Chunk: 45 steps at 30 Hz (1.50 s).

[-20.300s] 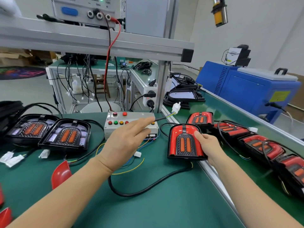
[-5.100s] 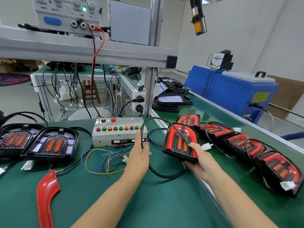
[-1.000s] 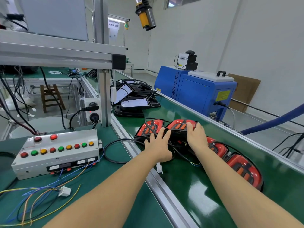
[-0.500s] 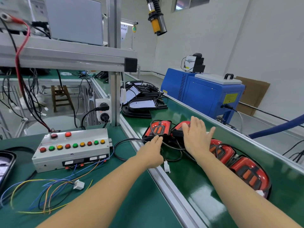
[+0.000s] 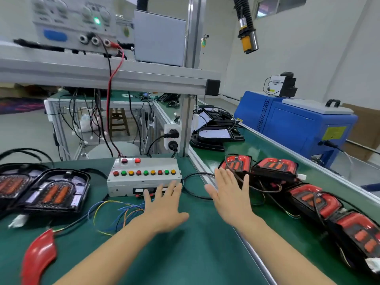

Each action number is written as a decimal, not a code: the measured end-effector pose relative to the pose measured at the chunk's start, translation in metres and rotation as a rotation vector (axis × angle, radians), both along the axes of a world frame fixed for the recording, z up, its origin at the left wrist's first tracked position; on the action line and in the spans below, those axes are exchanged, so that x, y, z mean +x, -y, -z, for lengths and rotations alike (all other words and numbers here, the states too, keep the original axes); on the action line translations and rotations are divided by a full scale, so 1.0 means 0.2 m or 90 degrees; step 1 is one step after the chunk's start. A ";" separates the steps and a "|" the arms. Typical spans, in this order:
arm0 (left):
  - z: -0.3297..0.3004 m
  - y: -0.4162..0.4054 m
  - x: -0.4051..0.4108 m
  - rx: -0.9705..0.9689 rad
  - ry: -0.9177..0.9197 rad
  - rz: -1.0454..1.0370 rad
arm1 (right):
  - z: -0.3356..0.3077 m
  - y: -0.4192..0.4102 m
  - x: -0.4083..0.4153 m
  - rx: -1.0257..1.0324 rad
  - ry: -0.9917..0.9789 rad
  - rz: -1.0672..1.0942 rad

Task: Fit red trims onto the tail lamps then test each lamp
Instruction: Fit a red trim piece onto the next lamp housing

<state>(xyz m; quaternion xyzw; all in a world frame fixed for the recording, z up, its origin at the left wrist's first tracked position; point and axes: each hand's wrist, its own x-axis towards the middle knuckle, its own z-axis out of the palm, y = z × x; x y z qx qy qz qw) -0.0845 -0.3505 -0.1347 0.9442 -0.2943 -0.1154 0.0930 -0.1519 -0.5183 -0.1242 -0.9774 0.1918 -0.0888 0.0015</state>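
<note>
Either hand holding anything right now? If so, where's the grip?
Nothing is held. The left hand and right hand are both open, fingers spread, above the green bench.

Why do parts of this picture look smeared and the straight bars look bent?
Head view: motion blur smears the power supply, the left hand and the red trim; the wide-angle lens bows the shelf rail; the conveyor belt shows soft glare.
</note>
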 end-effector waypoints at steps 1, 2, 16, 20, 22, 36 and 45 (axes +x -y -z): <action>0.00 -0.05 0.00 0.004 0.011 -0.011 | 0.01 -0.04 0.01 -0.005 0.001 -0.012; 0.00 -0.10 0.00 0.007 0.023 -0.022 | 0.01 -0.08 0.03 -0.006 0.002 -0.025; -0.10 -0.66 -0.12 -0.019 0.176 -0.101 | 0.00 -0.74 0.11 -0.015 0.029 -0.235; -0.11 -0.79 -0.11 0.004 0.158 -0.155 | -0.02 -0.91 0.15 -0.017 0.017 -0.286; -0.12 -0.85 -0.09 0.016 0.151 -0.170 | -0.02 -0.98 0.18 -0.019 0.012 -0.312; -0.43 -1.57 0.33 0.056 0.319 -0.442 | -0.05 -1.36 0.36 0.068 -0.075 -0.439; -0.25 -1.93 0.46 0.145 0.324 -0.468 | -0.07 -1.46 0.40 0.120 -0.055 -0.454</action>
